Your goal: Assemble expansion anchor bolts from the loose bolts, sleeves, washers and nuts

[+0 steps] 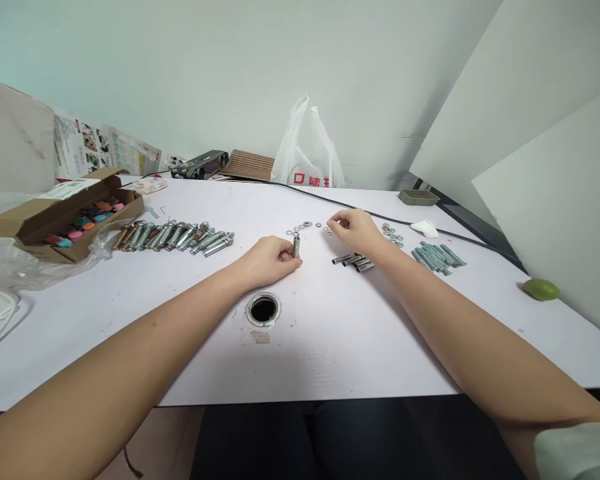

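My left hand (267, 261) grips a small metal expansion bolt (297, 247) between thumb and fingers, holding it upright on the white tabletop. Over a scatter of washers (307, 224), my right hand (356, 231) is closed in a pinch; whatever it may hold is too small to make out. Partly hidden under the right wrist lie several metal sleeves (351, 261). Beyond that wrist are loose nuts (392, 235) and a pile of zinc-coloured bolts (436, 258). A row of assembled expansion bolts (173, 236) lies to the left.
At the left stands an open cardboard box (50, 212) of colourful pieces. A round hole with a metal rim (250, 313) opens in the table near my left forearm. Behind are a black cable (325, 197), a white plastic bag (307, 157) and a small tray (419, 197). A green fruit (541, 289) sits right.
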### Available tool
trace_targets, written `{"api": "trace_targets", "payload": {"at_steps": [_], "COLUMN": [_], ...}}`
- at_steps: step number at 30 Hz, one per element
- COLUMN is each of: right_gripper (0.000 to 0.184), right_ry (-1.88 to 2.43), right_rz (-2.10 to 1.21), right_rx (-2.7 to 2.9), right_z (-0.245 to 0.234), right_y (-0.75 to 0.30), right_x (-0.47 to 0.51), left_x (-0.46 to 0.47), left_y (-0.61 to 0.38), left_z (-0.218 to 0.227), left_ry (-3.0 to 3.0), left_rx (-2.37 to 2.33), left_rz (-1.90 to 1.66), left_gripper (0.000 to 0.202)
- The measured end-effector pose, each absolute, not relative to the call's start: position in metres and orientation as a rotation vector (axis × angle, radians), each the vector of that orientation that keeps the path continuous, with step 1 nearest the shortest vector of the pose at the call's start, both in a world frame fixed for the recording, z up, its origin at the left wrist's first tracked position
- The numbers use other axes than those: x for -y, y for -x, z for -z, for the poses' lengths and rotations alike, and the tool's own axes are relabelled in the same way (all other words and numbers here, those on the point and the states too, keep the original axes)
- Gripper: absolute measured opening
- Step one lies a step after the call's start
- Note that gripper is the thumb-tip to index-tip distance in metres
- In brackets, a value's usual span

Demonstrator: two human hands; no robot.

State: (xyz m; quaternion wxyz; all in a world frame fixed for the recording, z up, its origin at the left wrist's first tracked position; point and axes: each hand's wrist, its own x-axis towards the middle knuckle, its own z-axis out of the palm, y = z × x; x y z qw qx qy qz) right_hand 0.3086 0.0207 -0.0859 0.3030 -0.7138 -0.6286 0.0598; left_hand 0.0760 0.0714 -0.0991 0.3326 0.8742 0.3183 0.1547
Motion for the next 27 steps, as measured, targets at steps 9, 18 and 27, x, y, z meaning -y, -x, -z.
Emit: {"api": "trace_targets", "payload": {"at_steps": [9,18,27], "right_gripper": [0.018,0.027,0.023], "right_ry": [2.157,2.2,2.062], "right_rz": [-0.284,-0.278,-0.398], "right_rx": [1.572,1.585,1.716], "right_z": [0.106,0.102,0.075], "right_y": [-0.332,-0.32,-0.31], "right_x": [-0.041,-0.053,-0.054], "left_x": [-0.073,-0.073,-0.077], "left_y": [-0.075,-0.073,-0.072], "left_z": [0.101,0.099,0.091], "left_ry": [-2.197,-1.913,-2.029], "left_rx": [-0.799,-0.697,-0.931], "left_rz": [-0.392,-0.479,-0.49], "left_gripper": [0.019,0.033,0.027]}}
